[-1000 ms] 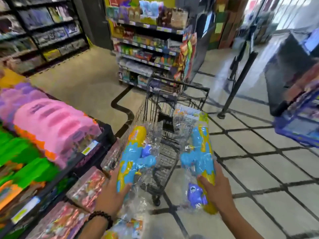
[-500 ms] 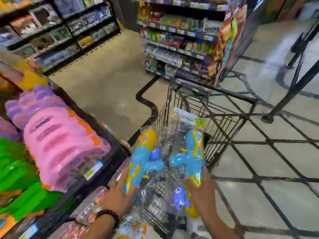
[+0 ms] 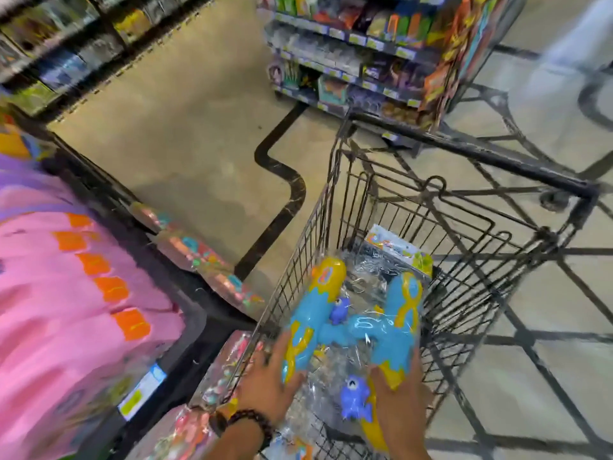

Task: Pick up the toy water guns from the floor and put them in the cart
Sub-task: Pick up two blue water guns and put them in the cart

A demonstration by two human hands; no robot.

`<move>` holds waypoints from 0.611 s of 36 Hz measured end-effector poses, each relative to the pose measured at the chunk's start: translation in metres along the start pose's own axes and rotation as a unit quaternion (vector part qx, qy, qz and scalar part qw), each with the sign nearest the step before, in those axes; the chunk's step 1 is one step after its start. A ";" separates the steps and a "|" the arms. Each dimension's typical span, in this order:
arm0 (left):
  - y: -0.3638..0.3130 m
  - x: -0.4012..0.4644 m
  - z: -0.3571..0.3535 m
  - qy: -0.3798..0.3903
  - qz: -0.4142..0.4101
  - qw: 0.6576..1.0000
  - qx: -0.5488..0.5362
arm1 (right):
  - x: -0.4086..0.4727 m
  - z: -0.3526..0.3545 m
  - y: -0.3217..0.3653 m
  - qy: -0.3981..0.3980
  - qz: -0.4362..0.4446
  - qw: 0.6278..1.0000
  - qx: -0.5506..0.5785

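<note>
Two blue-and-yellow toy water guns in clear plastic bags are held inside the black wire cart (image 3: 471, 151). My left hand (image 3: 268, 383) grips the lower end of the left water gun (image 3: 311, 313). My right hand (image 3: 403, 403) grips the right water gun (image 3: 398, 313), whose bag has a printed card header at its far end. The two guns lie side by side, touching, low in the cart basket. A small purple toy figure (image 3: 355, 398) shows in the right bag near my right hand. A beaded bracelet is on my left wrist.
A low shelf of pink and orange toy packs (image 3: 83, 293) stands close on the left, with more bagged toys (image 3: 195, 254) along its base. A stocked display rack (image 3: 358, 58) stands beyond the cart. Tan floor lies to the far left, tiled floor to the right.
Both hands have moved forward and down, carrying the two water guns from above the cart's near edge into its basket. The guns have come together. The view has tilted down toward the cart.
</note>
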State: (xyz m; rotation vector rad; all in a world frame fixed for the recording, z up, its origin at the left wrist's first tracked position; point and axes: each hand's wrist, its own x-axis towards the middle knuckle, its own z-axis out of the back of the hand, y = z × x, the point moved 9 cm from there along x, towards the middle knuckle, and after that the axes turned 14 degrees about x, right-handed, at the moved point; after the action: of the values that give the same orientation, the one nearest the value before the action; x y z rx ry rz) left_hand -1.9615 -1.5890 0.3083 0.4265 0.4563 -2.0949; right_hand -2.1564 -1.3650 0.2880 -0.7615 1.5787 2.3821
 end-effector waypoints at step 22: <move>0.040 0.180 -0.189 0.028 0.014 0.999 -0.007 | 0.095 -0.143 -0.165 -0.045 0.025 0.997 -0.054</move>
State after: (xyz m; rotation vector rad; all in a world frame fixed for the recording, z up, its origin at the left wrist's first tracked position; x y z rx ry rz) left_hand -1.9974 -1.6488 0.0536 0.4822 0.4957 -2.0547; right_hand -2.1234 -1.4369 0.0629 -0.6309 1.4615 2.5157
